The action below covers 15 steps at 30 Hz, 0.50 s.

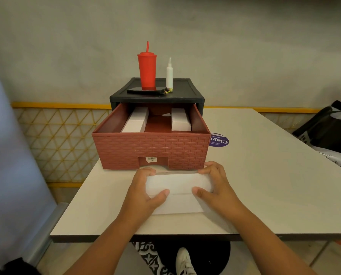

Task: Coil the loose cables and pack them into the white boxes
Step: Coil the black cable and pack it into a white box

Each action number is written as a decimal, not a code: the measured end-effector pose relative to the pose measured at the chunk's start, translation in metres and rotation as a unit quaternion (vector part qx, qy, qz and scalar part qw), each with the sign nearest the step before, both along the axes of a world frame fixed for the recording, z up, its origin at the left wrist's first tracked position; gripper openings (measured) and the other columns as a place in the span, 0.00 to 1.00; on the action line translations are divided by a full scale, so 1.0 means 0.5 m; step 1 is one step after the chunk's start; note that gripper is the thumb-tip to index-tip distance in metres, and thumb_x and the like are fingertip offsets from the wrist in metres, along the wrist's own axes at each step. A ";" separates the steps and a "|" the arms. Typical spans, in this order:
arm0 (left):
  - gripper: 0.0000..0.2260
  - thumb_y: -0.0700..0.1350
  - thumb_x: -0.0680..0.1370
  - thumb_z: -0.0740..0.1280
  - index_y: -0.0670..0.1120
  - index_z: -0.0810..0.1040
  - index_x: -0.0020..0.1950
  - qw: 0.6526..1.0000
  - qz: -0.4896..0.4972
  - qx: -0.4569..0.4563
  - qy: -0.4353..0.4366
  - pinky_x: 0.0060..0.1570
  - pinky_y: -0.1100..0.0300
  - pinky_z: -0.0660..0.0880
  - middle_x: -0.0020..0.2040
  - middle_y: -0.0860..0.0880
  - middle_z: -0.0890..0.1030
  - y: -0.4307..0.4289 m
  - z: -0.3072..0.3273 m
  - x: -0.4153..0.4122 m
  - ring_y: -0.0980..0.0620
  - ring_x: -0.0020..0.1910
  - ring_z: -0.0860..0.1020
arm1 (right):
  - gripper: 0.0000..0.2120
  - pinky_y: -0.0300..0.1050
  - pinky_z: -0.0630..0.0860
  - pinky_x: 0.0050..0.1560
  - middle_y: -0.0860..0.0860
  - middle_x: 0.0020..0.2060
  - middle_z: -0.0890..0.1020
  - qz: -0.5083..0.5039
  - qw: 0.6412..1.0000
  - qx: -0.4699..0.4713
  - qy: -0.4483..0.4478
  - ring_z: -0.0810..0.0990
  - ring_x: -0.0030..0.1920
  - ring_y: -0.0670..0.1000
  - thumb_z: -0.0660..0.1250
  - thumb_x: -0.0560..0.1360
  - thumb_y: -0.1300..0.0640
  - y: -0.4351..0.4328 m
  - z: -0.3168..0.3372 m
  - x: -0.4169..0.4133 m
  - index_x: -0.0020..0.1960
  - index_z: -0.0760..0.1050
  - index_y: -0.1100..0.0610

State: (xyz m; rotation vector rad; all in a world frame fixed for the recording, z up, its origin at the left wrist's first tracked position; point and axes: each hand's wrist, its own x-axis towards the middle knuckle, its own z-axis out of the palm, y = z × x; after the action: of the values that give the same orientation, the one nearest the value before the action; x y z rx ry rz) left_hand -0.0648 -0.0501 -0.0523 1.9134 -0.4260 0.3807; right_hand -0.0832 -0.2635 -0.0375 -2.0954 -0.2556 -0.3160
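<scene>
The left hand and right hand each curl round an end of the white box lying on the counter just before the open drawer, seemingly to work its lid; no cable shows.

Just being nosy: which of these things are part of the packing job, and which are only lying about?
Job: white box gripped by left hand and right hand; two more boxes in the open drawer.
Lying about: red cup, white bottle, phone, purple sticker, black bag.
</scene>
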 end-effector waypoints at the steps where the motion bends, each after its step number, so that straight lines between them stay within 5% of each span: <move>1: 0.21 0.59 0.63 0.68 0.60 0.66 0.52 1.000 0.000 0.008 -0.016 0.56 0.77 0.62 0.57 0.59 0.72 0.001 -0.001 -0.003 0.68 0.58 0.69 | 0.17 0.38 0.70 0.56 0.45 0.63 0.65 -0.002 1.000 0.025 0.016 0.68 0.59 0.36 0.72 0.67 0.51 -0.001 0.004 -0.003 0.50 0.68 0.41; 4: 0.20 0.59 0.64 0.67 0.61 0.64 0.52 0.998 0.002 0.047 -0.047 0.56 0.81 0.59 0.58 0.61 0.69 0.002 -0.001 -0.011 0.72 0.58 0.66 | 0.16 0.43 0.75 0.48 0.44 0.60 0.72 0.001 0.990 0.119 0.078 0.75 0.53 0.46 0.72 0.69 0.63 -0.010 0.016 -0.013 0.48 0.73 0.47; 11: 0.17 0.57 0.69 0.65 0.58 0.65 0.55 0.992 -0.029 0.103 -0.072 0.58 0.80 0.57 0.60 0.62 0.66 -0.036 -0.001 -0.019 0.73 0.60 0.63 | 0.13 0.48 0.77 0.49 0.48 0.46 0.78 -0.020 0.984 0.144 0.107 0.77 0.44 0.49 0.72 0.69 0.65 -0.056 0.035 -0.045 0.46 0.74 0.50; 15: 0.05 0.50 0.75 0.65 0.50 0.74 0.44 0.998 -0.024 -0.051 0.042 0.48 0.80 0.63 0.51 0.53 0.75 -0.094 0.042 -0.036 0.68 0.49 0.72 | 0.17 0.36 0.76 0.46 0.45 0.51 0.73 -0.028 0.992 0.098 0.077 0.74 0.50 0.47 0.72 0.69 0.67 -0.094 0.034 -0.066 0.48 0.73 0.49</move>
State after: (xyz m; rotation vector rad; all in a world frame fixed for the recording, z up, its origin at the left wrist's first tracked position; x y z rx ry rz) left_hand -0.0825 -0.0972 -0.0316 1.8094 -0.3884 0.2855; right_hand -0.1161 -0.3107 -0.0204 -1.9238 -0.0717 -0.2019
